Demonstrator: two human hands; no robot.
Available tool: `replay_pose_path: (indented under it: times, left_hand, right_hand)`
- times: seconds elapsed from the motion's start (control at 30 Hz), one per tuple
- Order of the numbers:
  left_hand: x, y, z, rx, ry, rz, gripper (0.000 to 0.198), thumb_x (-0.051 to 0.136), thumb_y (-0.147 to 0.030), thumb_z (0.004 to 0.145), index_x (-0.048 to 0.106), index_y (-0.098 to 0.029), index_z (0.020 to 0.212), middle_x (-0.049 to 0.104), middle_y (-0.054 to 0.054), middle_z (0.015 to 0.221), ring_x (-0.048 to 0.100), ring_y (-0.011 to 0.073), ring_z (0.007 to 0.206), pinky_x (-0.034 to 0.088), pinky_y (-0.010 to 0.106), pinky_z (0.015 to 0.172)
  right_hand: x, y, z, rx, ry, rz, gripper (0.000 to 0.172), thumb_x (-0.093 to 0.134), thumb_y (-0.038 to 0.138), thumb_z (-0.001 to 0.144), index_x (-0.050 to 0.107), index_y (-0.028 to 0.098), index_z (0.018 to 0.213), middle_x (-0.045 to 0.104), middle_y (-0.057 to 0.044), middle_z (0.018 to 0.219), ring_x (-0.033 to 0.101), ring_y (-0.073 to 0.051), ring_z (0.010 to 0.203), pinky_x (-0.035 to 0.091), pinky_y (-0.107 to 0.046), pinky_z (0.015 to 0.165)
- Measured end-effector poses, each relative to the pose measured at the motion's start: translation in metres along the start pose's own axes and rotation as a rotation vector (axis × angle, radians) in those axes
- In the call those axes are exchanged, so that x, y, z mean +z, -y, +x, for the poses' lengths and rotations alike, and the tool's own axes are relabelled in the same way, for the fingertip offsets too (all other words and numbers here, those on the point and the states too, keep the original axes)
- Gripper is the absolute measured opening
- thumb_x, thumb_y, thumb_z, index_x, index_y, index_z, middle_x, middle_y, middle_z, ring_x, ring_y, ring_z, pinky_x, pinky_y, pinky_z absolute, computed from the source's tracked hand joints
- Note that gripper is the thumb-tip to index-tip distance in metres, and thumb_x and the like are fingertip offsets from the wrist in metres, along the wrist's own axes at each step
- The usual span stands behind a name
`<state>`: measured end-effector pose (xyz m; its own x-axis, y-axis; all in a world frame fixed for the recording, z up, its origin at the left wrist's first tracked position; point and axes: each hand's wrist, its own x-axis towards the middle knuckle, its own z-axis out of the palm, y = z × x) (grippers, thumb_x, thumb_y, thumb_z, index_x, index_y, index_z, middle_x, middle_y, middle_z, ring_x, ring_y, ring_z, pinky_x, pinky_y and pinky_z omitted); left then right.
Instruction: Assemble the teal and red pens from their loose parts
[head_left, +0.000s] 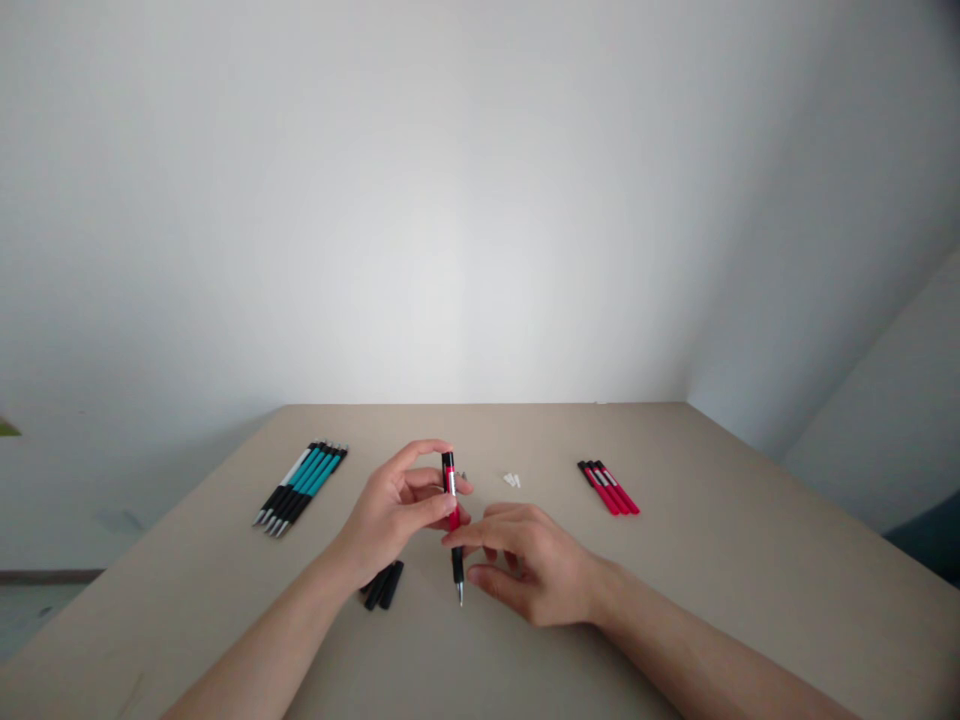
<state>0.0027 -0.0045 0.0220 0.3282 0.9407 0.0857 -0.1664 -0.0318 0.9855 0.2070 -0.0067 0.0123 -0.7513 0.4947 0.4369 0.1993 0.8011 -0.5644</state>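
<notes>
1. The left hand grasps a red-and-black pen, index finger on its top end and thumb against its red barrel.
2. The pen stands nearly upright, metal tip down, over the middle of the table; I cannot tell whether the tip touches the surface.
3. The right hand has its index finger across the pen's lower part, thumb near the tip; I cannot tell whether it grips.
4. Towards the table's left edge, pens with teal and white barrels lie side by side, slanting, tips pointing nearer the person.
5. Three red barrels with black ends lie side by side towards the right edge.
6. Small white pieces lie between the pen and those barrels, nearer the far edge.
7. Black tubular pieces lie beside the left wrist, partly hidden by it.
</notes>
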Motion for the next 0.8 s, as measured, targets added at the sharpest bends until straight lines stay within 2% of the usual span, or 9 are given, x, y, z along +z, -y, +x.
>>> replay_pose_path:
  times: [0.13, 0.3, 0.4, 0.5, 0.57, 0.63, 0.7, 0.77, 0.8]
  left_hand:
    - [0.001, 0.0, 0.001, -0.005, -0.008, 0.004, 0.047, 0.067, -0.017, 0.078, 0.044, -0.021, 0.119, 0.07, 0.009, 0.095, 0.065, 0.0155, 0.068, 0.053, 0.032, 0.067]
    - [0.002, 0.003, 0.0, -0.005, -0.029, -0.012, 0.058, 0.068, -0.019, 0.078, 0.039, -0.023, 0.128, 0.07, 0.01, 0.099, 0.066, 0.0156, 0.069, 0.052, 0.032, 0.067]
    - [0.001, 0.005, 0.001, -0.004, -0.068, -0.007, 0.054, 0.07, -0.023, 0.077, 0.044, -0.02, 0.123, 0.07, 0.011, 0.099, 0.067, 0.0175, 0.072, 0.053, 0.033, 0.069]
    - [-0.008, 0.005, 0.004, 0.032, -0.175, 0.045, 0.04, 0.07, -0.029, 0.077, 0.053, -0.016, 0.11, 0.071, 0.011, 0.097, 0.066, 0.0168, 0.07, 0.053, 0.032, 0.067]
    - [-0.019, 0.005, 0.007, 0.088, -0.31, 0.118, 0.034, 0.07, -0.032, 0.076, 0.057, -0.015, 0.102, 0.071, 0.011, 0.095, 0.064, 0.0144, 0.066, 0.052, 0.028, 0.064]
    - [-0.034, 0.005, 0.011, 0.098, -0.464, 0.32, 0.033, 0.068, -0.035, 0.075, 0.059, -0.014, 0.099, 0.072, 0.01, 0.092, 0.065, 0.0159, 0.068, 0.052, 0.029, 0.066]
    - [-0.051, 0.005, 0.013, 0.047, -0.596, 0.695, 0.027, 0.063, -0.033, 0.078, 0.06, -0.014, 0.097, 0.073, 0.011, 0.093, 0.067, 0.0189, 0.077, 0.052, 0.029, 0.07]
    - [-0.065, 0.005, 0.014, -0.074, -0.658, 1.153, 0.02, 0.055, -0.028, 0.082, 0.062, -0.016, 0.097, 0.073, 0.008, 0.097, 0.068, 0.0187, 0.084, 0.05, 0.028, 0.078]
    - [-0.071, 0.006, 0.013, -0.11, -0.665, 1.226, 0.019, 0.055, -0.026, 0.082, 0.064, -0.016, 0.095, 0.073, 0.009, 0.095, 0.069, 0.0203, 0.086, 0.05, 0.029, 0.08]
  right_hand:
    - [0.0, -0.001, 0.0, -0.012, 0.0, -0.02, 0.035, 0.058, 0.014, 0.081, 0.061, 0.019, 0.116, 0.065, -0.002, 0.075, 0.05, -0.012, 0.058, 0.043, -0.024, 0.063]
    - [0.002, -0.002, -0.001, -0.007, -0.005, -0.012, 0.036, 0.058, 0.014, 0.081, 0.06, 0.019, 0.117, 0.068, -0.004, 0.085, 0.054, -0.013, 0.064, 0.044, -0.024, 0.063]
    - [0.003, -0.003, -0.001, -0.004, -0.013, 0.001, 0.04, 0.056, 0.013, 0.081, 0.057, 0.02, 0.121, 0.069, -0.004, 0.09, 0.054, -0.013, 0.066, 0.044, -0.023, 0.063]
    - [0.004, -0.003, -0.003, 0.021, -0.021, 0.024, 0.044, 0.055, 0.013, 0.082, 0.053, 0.021, 0.126, 0.069, -0.004, 0.1, 0.054, -0.011, 0.067, 0.045, -0.023, 0.063]
    - [0.005, -0.005, -0.004, 0.045, -0.018, 0.031, 0.045, 0.055, 0.014, 0.083, 0.052, 0.02, 0.127, 0.069, -0.004, 0.103, 0.054, -0.011, 0.067, 0.045, -0.023, 0.063]
    - [0.005, -0.006, -0.006, 0.063, -0.013, 0.03, 0.044, 0.055, 0.014, 0.083, 0.053, 0.02, 0.126, 0.068, -0.005, 0.103, 0.053, -0.011, 0.068, 0.045, -0.023, 0.062]
    - [0.006, -0.007, -0.007, 0.072, -0.012, 0.03, 0.043, 0.056, 0.014, 0.082, 0.053, 0.019, 0.125, 0.068, -0.005, 0.103, 0.054, -0.011, 0.068, 0.046, -0.022, 0.062]
    - [0.006, -0.008, -0.008, 0.072, -0.012, 0.031, 0.044, 0.056, 0.014, 0.082, 0.053, 0.019, 0.126, 0.068, -0.005, 0.104, 0.054, -0.011, 0.069, 0.046, -0.022, 0.062]
    - [0.006, -0.008, -0.008, 0.072, -0.011, 0.032, 0.044, 0.056, 0.014, 0.082, 0.053, 0.019, 0.126, 0.068, -0.005, 0.104, 0.054, -0.011, 0.069, 0.046, -0.022, 0.063]
